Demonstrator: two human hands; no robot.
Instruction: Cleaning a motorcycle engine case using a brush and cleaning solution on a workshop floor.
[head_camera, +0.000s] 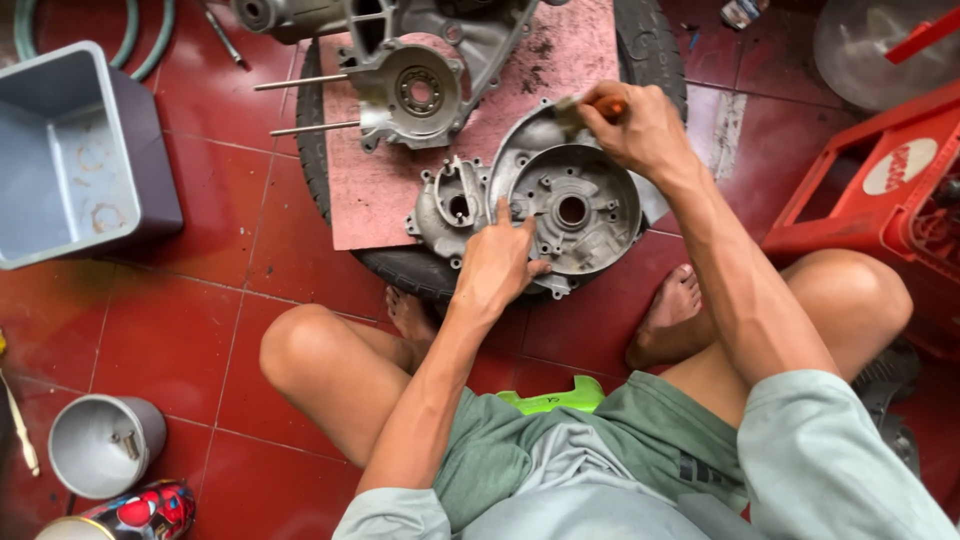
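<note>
Red floor tiles carry a pink board (370, 200) bearing a grey cast-metal engine cover (575, 205). Left hand (495, 265) presses its near rim, fingers spread; right hand (635, 125) pinches an orange-handled brush (585, 108) at the far rim.

Grey-green short-sleeved shirt (800, 450), darker green shorts (510, 440), bare feet (670, 310)

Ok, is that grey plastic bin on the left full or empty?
Empty. The grey bin sits open-topped on the red tile floor, and its bare bottom shows only faint ring marks.
</note>
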